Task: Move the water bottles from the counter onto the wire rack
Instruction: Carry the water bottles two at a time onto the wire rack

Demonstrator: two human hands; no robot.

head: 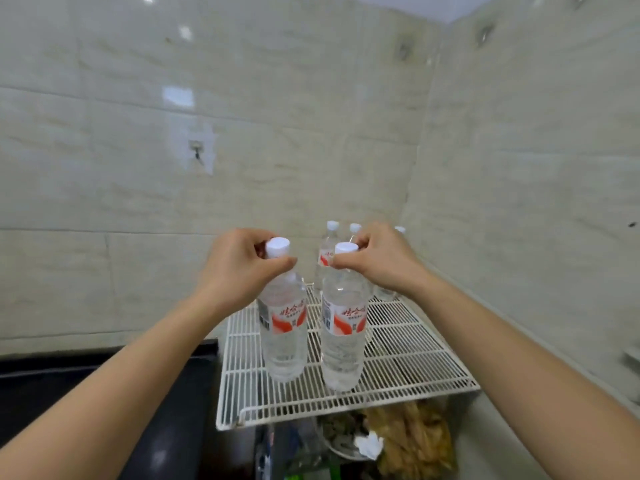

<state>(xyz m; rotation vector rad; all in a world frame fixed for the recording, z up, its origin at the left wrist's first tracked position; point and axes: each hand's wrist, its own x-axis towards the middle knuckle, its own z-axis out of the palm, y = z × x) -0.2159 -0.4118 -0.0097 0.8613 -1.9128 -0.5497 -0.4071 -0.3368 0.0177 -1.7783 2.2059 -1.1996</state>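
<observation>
Two bottles of clear water, the left bottle (pixel 284 341) and the right bottle (pixel 343 355), stand upright over the white wire rack (pixel 408 362); each has a white cap and a red-and-white label. The left hand (pixel 239 268) pinches the left bottle at the neck just under the cap, thumb and fingers curled round it; the right hand (pixel 381 261) grips the right bottle in the same way; whether the bases rest on the wires or hang just above them I cannot tell. Three more bottles (pixel 325 258) stand at the rack's far edge near the corner of the room, partly hidden behind the right hand. The rack lies just beside a black counter (pixel 104 393) on the left; below its near edge sit brownish dried food (pixel 415 441) and a crumpled white paper (pixel 369 445). Pale glossy wall tiles (pixel 277 116) rise behind and to the right; a small hook (pixel 197 152) is fixed to the back wall.
</observation>
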